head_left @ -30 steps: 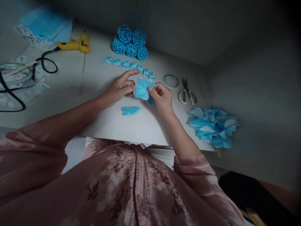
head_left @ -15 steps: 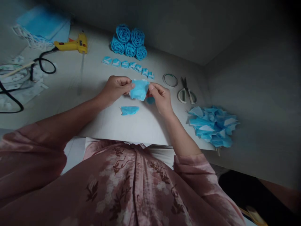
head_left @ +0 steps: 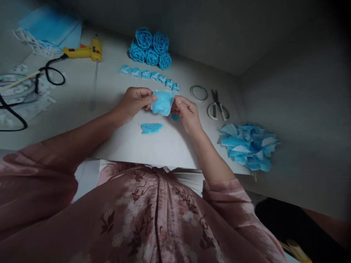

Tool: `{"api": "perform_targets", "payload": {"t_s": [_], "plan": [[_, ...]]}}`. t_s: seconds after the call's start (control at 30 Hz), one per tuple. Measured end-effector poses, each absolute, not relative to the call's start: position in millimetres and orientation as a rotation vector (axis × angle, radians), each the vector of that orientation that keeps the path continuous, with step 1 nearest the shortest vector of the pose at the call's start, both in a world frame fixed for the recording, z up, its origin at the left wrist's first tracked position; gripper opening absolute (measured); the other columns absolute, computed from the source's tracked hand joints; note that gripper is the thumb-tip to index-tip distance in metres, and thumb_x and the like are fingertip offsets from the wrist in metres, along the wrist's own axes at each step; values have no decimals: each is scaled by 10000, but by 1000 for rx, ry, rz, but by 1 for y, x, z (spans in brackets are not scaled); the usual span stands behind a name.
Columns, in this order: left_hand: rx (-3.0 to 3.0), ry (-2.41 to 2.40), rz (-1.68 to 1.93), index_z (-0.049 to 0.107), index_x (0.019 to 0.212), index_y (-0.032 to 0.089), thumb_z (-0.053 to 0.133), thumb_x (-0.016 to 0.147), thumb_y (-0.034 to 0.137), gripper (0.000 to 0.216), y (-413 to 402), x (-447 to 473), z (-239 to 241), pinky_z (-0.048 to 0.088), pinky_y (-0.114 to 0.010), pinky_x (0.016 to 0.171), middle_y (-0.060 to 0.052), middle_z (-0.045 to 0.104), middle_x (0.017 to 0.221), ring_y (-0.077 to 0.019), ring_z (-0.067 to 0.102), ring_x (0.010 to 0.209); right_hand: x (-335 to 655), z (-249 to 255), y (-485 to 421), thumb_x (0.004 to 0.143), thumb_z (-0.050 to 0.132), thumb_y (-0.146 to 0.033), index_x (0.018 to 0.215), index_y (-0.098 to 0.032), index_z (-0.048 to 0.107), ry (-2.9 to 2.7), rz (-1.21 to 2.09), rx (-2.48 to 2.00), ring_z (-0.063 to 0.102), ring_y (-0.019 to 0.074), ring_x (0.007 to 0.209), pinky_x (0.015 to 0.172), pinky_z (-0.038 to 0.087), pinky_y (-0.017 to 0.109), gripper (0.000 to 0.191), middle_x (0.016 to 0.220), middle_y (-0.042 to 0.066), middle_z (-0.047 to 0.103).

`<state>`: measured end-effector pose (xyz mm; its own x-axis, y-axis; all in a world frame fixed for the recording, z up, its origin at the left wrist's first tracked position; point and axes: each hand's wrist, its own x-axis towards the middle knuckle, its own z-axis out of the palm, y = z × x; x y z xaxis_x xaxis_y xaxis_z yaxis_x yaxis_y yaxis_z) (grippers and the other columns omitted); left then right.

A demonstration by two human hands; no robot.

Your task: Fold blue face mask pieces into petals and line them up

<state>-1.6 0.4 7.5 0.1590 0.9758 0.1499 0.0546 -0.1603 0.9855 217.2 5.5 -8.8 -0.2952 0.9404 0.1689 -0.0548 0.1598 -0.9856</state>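
My left hand pinches the left edge of a light blue fabric piece, thumb in front. At the piece's right edge, my right hand is closed, its thumb and fingertips pressed together on the upper corner. The piece hangs roughly flat between both hands, above the table. A smaller blue scrap lies below it on the white tabletop. Partly hidden behind my right fingers is another bit of blue material. Beyond my hands runs a row of small folded blue pieces.
Several blue fabric roses are stacked at the back. A yellow glue gun with a black cord and blue face masks sit at left. Rightward are a wire coil, scissors and a blue fabric pile by the table edge.
The fabric piece and both hands have risen very slightly. My right thumb has shifted a little at the piece's right edge. Everything else stays in place.
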Motion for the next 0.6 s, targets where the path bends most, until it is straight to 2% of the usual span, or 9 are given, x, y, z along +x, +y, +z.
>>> {"api": "perform_targets", "payload": {"t_s": [0.13,0.2,0.27,0.33,0.43,0.6], "plan": [[1389,972,1206,620,598,190,779,883,431,406,3,0,4,434,-285,645,-2,582,600,-121,514,598,218,-10,6,783,837,-725,1013,-233,747,-1593,1280,-892,593,120,681,679,542,274,550,731,-38,607],[1317,899,1210,652,676,190,742,911,515,411,4,2,2,487,-293,672,-19,625,663,-147,583,654,219,-9,6,784,832,-730,998,-228,743,-1594,1254,-910,560,108,645,642,514,259,553,710,-45,587],[1278,868,1185,680,791,188,736,918,530,369,4,4,0,541,-302,722,-32,676,751,-174,660,745,218,-8,5,789,830,-729,997,-224,741,-1577,1238,-920,557,107,641,628,500,254,553,716,-43,597],[1308,868,1143,700,919,184,808,864,444,288,4,5,-2,570,-308,795,-34,718,841,-195,712,853,218,-7,5,784,832,-733,1009,-223,738,-1568,1237,-915,588,119,672,652,520,263,565,739,-34,626],[1353,858,1119,689,1059,179,866,765,279,357,5,3,-6,580,-336,886,-33,747,933,-220,738,972,217,-8,5,781,828,-744,1033,-225,743,-1581,1233,-908,616,132,701,686,550,279,584,753,-27,643],[1367,863,1136,657,1162,188,817,768,198,424,11,-3,-13,586,-359,911,-36,766,994,-219,749,989,221,-10,7,828,787,-748,1097,-234,761,-1614,1210,-934,618,136,695,659,541,275,581,747,-21,643]]}}
